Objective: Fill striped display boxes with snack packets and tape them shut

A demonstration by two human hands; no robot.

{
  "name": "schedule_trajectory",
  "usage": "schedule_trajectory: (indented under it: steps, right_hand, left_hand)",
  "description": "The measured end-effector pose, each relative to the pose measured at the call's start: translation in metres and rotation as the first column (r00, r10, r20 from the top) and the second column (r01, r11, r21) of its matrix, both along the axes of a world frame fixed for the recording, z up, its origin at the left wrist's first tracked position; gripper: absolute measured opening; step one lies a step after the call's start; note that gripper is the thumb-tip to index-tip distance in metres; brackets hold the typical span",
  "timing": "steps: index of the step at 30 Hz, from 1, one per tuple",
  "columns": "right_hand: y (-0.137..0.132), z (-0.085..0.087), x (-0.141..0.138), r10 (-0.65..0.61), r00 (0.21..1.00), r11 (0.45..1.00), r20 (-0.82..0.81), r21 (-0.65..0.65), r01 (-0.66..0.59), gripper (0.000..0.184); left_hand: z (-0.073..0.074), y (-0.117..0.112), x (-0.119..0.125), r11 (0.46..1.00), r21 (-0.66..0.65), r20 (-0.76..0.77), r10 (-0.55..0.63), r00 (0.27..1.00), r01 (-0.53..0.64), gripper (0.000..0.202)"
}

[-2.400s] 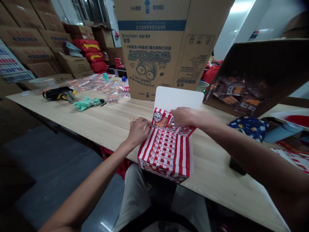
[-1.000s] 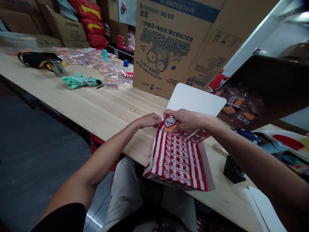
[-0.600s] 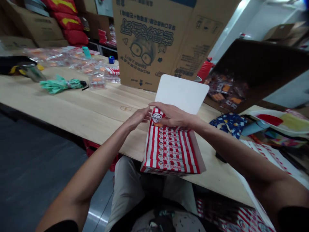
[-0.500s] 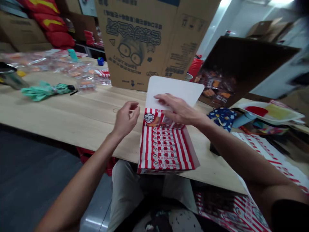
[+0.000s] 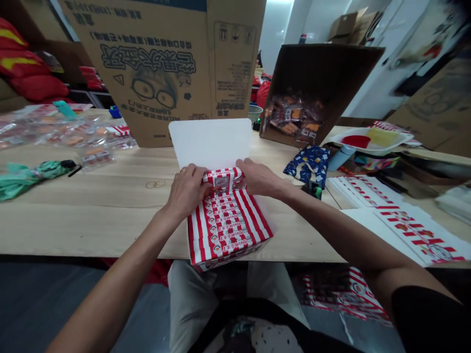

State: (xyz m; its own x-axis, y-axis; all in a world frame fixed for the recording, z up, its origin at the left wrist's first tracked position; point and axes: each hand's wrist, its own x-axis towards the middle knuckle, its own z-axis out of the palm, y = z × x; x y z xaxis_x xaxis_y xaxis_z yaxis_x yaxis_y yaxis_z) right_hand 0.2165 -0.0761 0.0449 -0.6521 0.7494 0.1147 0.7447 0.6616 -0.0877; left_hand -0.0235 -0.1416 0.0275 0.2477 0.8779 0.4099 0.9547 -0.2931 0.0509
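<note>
Red-and-white striped display box (image 5: 228, 225) sits on the tabletop (image 5: 91, 220), at the near edge, directly in front of the person's lap and angled slightly. Its white lid flap (image 5: 209, 142) stands up at the rear, tilted back. A red-striped packet (image 5: 223, 179) sits at the box's rear end, between both hands.

Left hand (image 5: 186, 189) comes in from the lower left, palm down, wrist bent. Its fingers (image 5: 195, 176) are together and curled over the packet's left side. A gold ring (image 5: 182, 171) shows on one finger. Right hand (image 5: 257, 179) reaches across from the right, forearm low. Its fingers (image 5: 241, 169) are together and clamped on the packet's right side.

Box print: rows of small round portraits and red characters, too small to read. A large cardboard carton (image 5: 162, 73) stands behind, its Chinese lettering and bespectacled cartoon face upside down. Right of it, an open carton (image 5: 298, 93) lies tipped toward the person, showing snack packets (image 5: 290, 120). A blue patterned pouch (image 5: 307, 164) lies near the right hand. Flat striped cards (image 5: 415, 230) lie further right. Left: clear snack bags (image 5: 69, 137) and a green folded umbrella (image 5: 33, 174).
</note>
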Motion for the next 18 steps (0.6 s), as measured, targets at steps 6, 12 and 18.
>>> schedule_trajectory:
  steps: [6,12,18]
  right_hand:
    - [-0.018,-0.007,0.019,-0.033,0.976,0.984,-0.215,0.164,0.069,0.021]
    - [-0.065,-0.041,0.01,0.081,0.983,0.995,0.163,0.043,-0.09,0.034]
    - [-0.068,-0.063,0.014,0.107,0.983,0.992,0.149,0.042,-0.115,0.052]
  left_hand:
    - [0.015,-0.01,0.02,0.987,0.051,-0.182,0.161,0.97,-0.154,0.031]
    - [0.017,0.019,0.056,0.997,-0.074,-0.315,-0.032,0.949,0.009,0.044]
    - [0.007,0.036,0.064,0.994,-0.066,-0.266,0.063,0.962,-0.083,0.036]
